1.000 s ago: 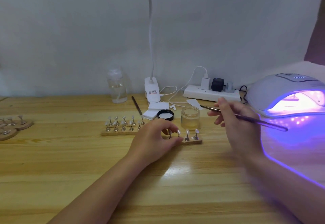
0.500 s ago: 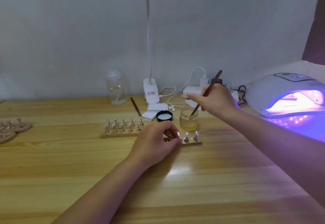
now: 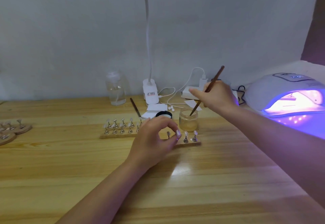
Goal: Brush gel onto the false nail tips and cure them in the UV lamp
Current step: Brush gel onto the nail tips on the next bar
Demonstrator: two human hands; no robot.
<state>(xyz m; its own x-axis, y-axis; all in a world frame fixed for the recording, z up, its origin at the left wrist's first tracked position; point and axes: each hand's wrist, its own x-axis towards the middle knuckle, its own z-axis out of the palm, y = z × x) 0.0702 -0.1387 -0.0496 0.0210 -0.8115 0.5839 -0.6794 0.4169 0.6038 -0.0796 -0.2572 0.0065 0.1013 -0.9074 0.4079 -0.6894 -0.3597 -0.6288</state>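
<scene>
A small wooden strip (image 3: 190, 143) carries several metal stands with false nail tips (image 3: 186, 134). My left hand (image 3: 154, 141) pinches one stand with a tip (image 3: 178, 133) on that strip. My right hand (image 3: 215, 97) grips a brown brush (image 3: 209, 88), whose bristle end dips into a small glass jar (image 3: 188, 120) of yellowish gel. The white UV lamp (image 3: 288, 91) glows violet at the right, with a holder visible inside. A second strip (image 3: 117, 134) with more tips lies left of my left hand.
A black-rimmed open pot (image 3: 164, 114), white pads (image 3: 156, 108), a second brush (image 3: 135, 107), a clear bottle (image 3: 115, 90), the desk lamp base (image 3: 150, 91) and a power strip (image 3: 189, 92) stand at the back. Round wooden stands (image 3: 12, 129) lie at the far left.
My right hand swung the brush from near the UV lamp over to the jar and dipped its tip in. My left hand stayed at the strip, fingers now pinching a stand.
</scene>
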